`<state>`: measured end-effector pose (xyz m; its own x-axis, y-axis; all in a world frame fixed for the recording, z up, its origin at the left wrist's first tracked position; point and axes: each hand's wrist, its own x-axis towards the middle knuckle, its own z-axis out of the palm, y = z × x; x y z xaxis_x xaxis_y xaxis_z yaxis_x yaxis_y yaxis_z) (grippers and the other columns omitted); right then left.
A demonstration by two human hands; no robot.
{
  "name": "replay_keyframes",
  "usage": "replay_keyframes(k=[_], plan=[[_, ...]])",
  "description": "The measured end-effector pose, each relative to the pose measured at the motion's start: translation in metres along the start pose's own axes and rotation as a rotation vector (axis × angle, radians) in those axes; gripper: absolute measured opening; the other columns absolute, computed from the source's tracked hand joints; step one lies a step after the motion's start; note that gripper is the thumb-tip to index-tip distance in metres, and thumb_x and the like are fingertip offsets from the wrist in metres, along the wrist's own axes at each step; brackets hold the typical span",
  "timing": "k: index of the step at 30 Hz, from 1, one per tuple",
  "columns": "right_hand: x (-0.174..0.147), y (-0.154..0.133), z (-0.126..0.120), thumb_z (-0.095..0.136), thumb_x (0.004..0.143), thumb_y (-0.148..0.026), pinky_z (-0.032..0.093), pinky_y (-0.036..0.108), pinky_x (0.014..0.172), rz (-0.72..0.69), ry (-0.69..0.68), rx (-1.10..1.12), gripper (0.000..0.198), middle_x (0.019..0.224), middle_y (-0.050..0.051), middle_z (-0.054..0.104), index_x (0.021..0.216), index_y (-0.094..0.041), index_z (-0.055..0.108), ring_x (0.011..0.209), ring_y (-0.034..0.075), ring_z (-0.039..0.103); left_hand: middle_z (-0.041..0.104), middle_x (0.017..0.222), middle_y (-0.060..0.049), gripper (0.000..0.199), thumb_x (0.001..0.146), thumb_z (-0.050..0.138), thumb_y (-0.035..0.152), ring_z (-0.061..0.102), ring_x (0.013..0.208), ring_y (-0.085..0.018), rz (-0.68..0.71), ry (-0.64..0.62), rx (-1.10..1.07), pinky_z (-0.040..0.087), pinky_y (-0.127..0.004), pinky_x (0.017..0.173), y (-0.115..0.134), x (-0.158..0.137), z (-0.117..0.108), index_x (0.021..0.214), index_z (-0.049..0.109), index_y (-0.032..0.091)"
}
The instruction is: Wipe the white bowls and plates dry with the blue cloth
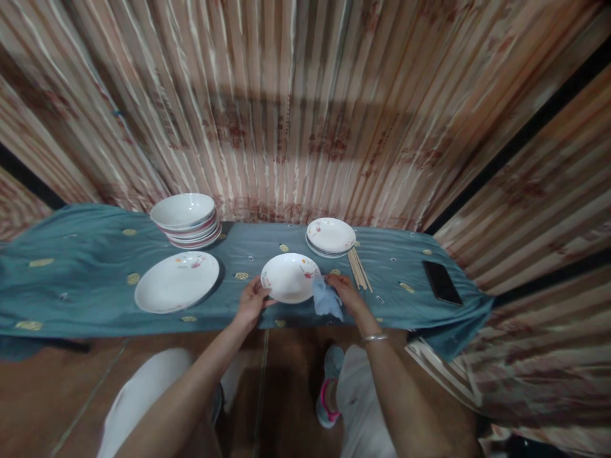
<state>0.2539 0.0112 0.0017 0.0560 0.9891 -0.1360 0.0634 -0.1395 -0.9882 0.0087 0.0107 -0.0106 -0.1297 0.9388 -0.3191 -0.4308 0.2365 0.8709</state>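
Observation:
A white plate (289,280) with small flowers on its rim is in front of me, near the front of the cloth-covered table. My left hand (254,298) grips the plate's left edge, thumb on the rim. At the opposite edge, my right hand (344,289) is closed on a light blue cloth (327,299), which hangs down against the plate's right side. Some of the right fingers are hidden behind the cloth.
Left of the plate lies a large oval platter (176,283), with stacked bowls (184,213) behind it. A stack of small plates (331,235), several chopsticks (359,270) and a black phone (442,282) are to the right. A pleated curtain (286,127) hangs behind the table (248,238).

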Motion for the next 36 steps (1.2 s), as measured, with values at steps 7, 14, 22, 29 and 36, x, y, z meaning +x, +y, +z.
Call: replay_keyframes(k=[7, 14, 22, 29, 36], plan=[[-0.001, 0.004, -0.015, 0.065, 0.068, -0.062, 0.021, 0.024, 0.047, -0.027, -0.037, -0.231, 0.053, 0.041, -0.008, 0.032, 0.042, -0.023, 0.041, 0.045, 0.008, 0.028, 0.068, 0.081, -0.001, 0.031, 0.062, 0.071, 0.002, 0.066, 0.073, -0.015, -0.003, 0.026, -0.092, 0.064, -0.042, 0.073, 0.002, 0.003, 0.020, 0.087, 0.060, 0.015], [-0.006, -0.001, 0.000, 0.074, 0.064, -0.059, 0.047, 0.028, 0.074, -0.065, -0.130, 0.063, 0.043, 0.075, -0.002, 0.070, 0.079, -0.019, 0.074, 0.072, 0.014, 0.059, 0.068, 0.086, -0.001, 0.032, 0.063, 0.071, 0.005, 0.067, 0.078, -0.017, 0.047, 0.000, -0.108, 0.063, -0.047, 0.077, 0.004, 0.006, 0.036, 0.091, 0.061, 0.017], [0.002, -0.002, 0.004, 0.076, 0.062, -0.059, 0.051, 0.033, 0.082, -0.025, -0.019, 0.207, 0.044, 0.080, 0.001, 0.075, 0.081, -0.020, 0.075, 0.081, 0.019, 0.067, 0.068, 0.089, 0.000, 0.037, 0.061, 0.073, 0.006, 0.067, 0.088, -0.020, 0.114, -0.019, -0.112, 0.063, -0.050, 0.077, 0.017, 0.010, 0.065, 0.092, 0.059, 0.019], [0.018, -0.003, -0.003, 0.076, 0.061, -0.057, 0.053, 0.041, 0.091, -0.036, 0.113, 0.353, 0.046, 0.096, 0.005, 0.078, 0.089, -0.021, 0.075, 0.100, 0.027, 0.069, 0.065, 0.086, 0.001, 0.034, 0.061, 0.070, 0.002, 0.066, 0.087, -0.018, 0.131, -0.029, -0.072, 0.062, -0.051, 0.080, 0.028, 0.029, 0.109, 0.088, 0.057, 0.019], [0.025, -0.013, -0.011, 0.069, 0.070, -0.053, 0.054, 0.039, 0.093, -0.072, 0.106, 0.377, 0.040, 0.102, 0.004, 0.076, 0.096, -0.022, 0.071, 0.109, 0.027, 0.067, 0.061, 0.081, 0.001, 0.031, 0.065, 0.069, -0.001, 0.064, 0.080, -0.015, 0.094, -0.026, -0.025, 0.063, -0.049, 0.076, 0.028, 0.050, 0.144, 0.087, 0.055, 0.017]])
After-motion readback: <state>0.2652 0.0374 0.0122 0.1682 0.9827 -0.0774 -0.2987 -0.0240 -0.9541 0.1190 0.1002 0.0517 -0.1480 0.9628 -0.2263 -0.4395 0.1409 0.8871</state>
